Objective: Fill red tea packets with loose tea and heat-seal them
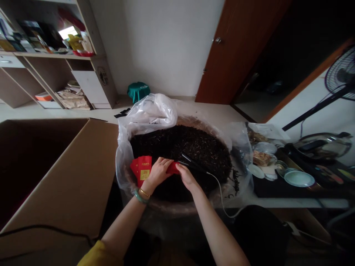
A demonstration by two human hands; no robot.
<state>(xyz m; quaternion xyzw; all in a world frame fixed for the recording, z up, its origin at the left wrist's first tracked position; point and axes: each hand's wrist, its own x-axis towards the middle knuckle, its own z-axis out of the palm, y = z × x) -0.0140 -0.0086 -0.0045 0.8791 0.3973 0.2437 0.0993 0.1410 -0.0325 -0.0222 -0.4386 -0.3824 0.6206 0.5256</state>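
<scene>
My left hand (157, 173) and my right hand (188, 176) hold a small red packet (173, 168) between them, with the fingers closed on its two ends. They are over a wide, round container lined with clear plastic and filled with dark, dry leaves (205, 142) that look like loose tea. Beside my left hand, several flat red packets with gold print (144, 168) lie on the leaves. Just past my right hand, a slim black tool with two arms (194, 163) lies on the leaves, and its white cord (221, 188) runs over the rim.
A large cardboard box (80, 173) stands open at the left. The plastic liner (155, 111) is bunched at the far rim. On the right, a table holds a pale green dish (299, 178) and a glass lid (324, 146). A green-covered stool (138, 91) is behind.
</scene>
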